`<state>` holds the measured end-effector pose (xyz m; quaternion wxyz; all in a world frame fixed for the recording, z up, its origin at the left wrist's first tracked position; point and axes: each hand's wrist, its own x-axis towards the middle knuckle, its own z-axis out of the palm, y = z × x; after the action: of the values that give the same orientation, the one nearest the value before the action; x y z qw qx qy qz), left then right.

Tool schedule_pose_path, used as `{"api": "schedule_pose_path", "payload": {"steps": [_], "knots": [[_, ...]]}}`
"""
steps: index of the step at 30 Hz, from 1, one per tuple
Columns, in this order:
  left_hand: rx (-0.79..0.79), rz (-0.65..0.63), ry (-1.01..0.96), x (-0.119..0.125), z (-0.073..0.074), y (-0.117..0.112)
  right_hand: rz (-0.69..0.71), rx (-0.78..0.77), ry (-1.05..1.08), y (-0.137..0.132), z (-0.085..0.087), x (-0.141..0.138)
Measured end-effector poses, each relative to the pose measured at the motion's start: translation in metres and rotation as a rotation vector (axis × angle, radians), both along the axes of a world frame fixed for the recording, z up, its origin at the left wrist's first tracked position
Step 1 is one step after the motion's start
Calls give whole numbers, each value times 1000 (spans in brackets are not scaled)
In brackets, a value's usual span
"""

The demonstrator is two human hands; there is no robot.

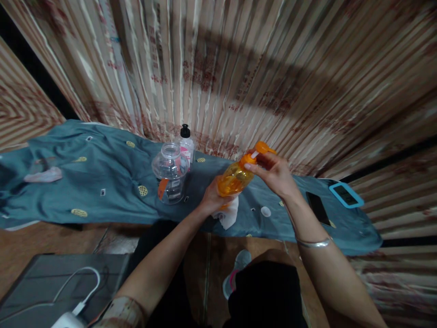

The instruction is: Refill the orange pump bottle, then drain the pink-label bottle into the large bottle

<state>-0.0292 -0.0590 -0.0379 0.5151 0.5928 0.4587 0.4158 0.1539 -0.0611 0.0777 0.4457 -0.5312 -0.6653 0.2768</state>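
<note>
A clear orange pump bottle (pixel 235 178) is held tilted above the cloth, its orange pump head (pixel 265 147) toward the upper right. My left hand (pixel 213 199) wraps round its lower end. Beneath that hand hangs a crumpled white tissue (pixel 228 215); its upper part is hidden. My right hand (pixel 271 171) closes its fingers and thumb on the bottle's collar, just below the pump head. Left of the bottle stand a clear wide-bodied jar (pixel 170 175) without a lid and a clear bottle with a black cap (pixel 186 146), partly behind the jar.
A teal patterned cloth (pixel 119 187) covers the narrow bench. Right of my hands lie a small white disc (pixel 265 212), a dark phone (pixel 318 208) and a blue-framed digital clock (pixel 346 195). Pinkish plastic (pixel 44 175) lies far left. A pleated curtain (pixel 218 68) hangs behind.
</note>
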Motion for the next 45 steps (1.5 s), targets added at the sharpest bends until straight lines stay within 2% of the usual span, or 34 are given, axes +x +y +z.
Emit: {"api": "schedule_pose_path", "payload": {"steps": [6,14,19,24,29,36,39,41,45], "knots": [[-7,-15,3,0,-5,3,96,-70,115,6,1,5],[11,-18,28,-1,-6,2,212,-154,81,10,17,12],[21,-12,-19,-1,-7,3,231,-137,27,10,18,10],[38,-23,-51,-2,-17,5,207,-81,-38,10,15,5],[65,-12,-115,2,-29,10,96,31,-84,7,3,1],[83,26,-133,6,-37,12,-309,197,-139,0,-25,-15],[77,35,-127,5,-38,13,-381,208,-140,-1,-29,-22],[78,31,-132,3,-38,13,-337,201,-130,-2,-29,-23],[97,27,-148,3,-35,12,-115,159,-92,-3,-23,-13]]}}
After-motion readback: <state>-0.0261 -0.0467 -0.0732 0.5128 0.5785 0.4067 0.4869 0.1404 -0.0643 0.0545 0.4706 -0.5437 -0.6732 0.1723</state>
